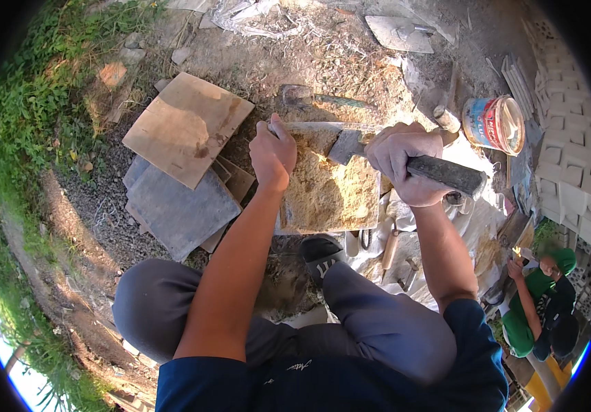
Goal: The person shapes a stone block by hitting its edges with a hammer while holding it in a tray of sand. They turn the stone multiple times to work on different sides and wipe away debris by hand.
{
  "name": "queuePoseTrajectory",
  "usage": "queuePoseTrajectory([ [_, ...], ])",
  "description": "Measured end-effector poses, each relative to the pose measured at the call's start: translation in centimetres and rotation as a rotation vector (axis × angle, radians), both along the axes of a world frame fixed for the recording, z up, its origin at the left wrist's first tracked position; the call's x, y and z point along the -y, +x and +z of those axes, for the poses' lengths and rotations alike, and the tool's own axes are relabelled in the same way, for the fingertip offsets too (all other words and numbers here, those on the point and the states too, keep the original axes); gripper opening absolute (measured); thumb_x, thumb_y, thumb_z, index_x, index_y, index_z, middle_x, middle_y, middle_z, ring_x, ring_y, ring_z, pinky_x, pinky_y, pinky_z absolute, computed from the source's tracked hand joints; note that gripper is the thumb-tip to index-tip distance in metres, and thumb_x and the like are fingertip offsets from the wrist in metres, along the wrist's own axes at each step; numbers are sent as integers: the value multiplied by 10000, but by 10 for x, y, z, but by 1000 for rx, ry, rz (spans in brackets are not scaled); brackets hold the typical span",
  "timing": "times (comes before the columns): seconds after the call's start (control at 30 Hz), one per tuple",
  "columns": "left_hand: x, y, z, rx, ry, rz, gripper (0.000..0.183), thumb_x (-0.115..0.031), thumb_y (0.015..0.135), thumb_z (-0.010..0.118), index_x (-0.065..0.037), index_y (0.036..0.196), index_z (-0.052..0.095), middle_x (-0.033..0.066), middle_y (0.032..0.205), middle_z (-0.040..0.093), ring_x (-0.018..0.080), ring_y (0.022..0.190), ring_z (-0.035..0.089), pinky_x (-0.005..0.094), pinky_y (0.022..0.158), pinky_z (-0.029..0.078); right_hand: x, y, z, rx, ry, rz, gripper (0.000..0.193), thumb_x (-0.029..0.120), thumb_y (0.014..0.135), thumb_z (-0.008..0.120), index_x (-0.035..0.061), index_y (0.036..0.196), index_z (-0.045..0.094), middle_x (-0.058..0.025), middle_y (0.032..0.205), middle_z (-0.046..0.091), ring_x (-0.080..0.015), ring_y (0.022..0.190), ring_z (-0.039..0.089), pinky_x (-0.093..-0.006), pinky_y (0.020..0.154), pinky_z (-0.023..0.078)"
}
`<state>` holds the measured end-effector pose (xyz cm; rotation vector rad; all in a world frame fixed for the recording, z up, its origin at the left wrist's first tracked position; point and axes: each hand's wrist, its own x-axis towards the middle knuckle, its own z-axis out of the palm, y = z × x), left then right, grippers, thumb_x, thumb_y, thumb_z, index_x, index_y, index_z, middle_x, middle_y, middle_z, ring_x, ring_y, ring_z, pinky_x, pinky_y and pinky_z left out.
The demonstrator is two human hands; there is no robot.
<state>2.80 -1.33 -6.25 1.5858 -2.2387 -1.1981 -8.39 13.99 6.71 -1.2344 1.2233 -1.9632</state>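
Left of the hands, square grey tiles [182, 209] are lying stacked. The left hand [273, 154] is gripping the mortar-caked square tile's [330, 182] edge—stiff, heavy, brittle. The right hand [402, 161] is clutching a dark-handled steel trowel [439, 172], scraping.

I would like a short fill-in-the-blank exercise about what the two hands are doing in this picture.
1. The right hand holds a trowel by its dark ____.
2. The left hand steadies the mortar-covered tile at its ____ edge.
3. The red and white bucket lies on its ____.

Missing words: handle; left; side
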Motion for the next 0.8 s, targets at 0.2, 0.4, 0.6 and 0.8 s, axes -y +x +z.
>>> queuePoseTrajectory([
  [0.2, 1, 1, 1, 16, 28, -15, 550, -417, 1022, 377, 85, 1068, 596, 385, 949, 633, 545, 986, 594, 557, 865, 474, -6, 0, 3, -5, 23, 41, 664, 538, 964, 495, 99, 489, 343, 2, 441, 306, -150, 373, 339, -303, 442, 395],
  [0.4, 3, 0, -7, -4, -52, -51, 506, -407, 1026, 380, 64, 1021, 567, 365, 877, 641, 539, 891, 622, 578, 783, 490, 2, 6, 20, -5, 32, 30, 636, 493, 968, 506, 107, 491, 341, 10, 433, 296, -147, 369, 315, -308, 453, 403],
  [0.6, 2, -2, -1, -6, -41, -18, 528, -411, 1029, 370, 70, 1026, 588, 366, 938, 643, 538, 953, 607, 563, 835, 476, 9, 6, -3, 29, 165, -96, 849, 927, 740, 266, 95, 581, 319, 11, 516, 347, -121, 439, 347, -259, 438, 296],
  [0.8, 2, 0, -3, 29, 25, -60, 553, -416, 1034, 370, 87, 1147, 570, 353, 924, 653, 509, 940, 637, 549, 817, 504, -21, 13, 21, 250, -101, -280, 878, 925, 748, 239, 63, 664, 385, 4, 537, 312, -110, 471, 238, -291, 459, 177],
])
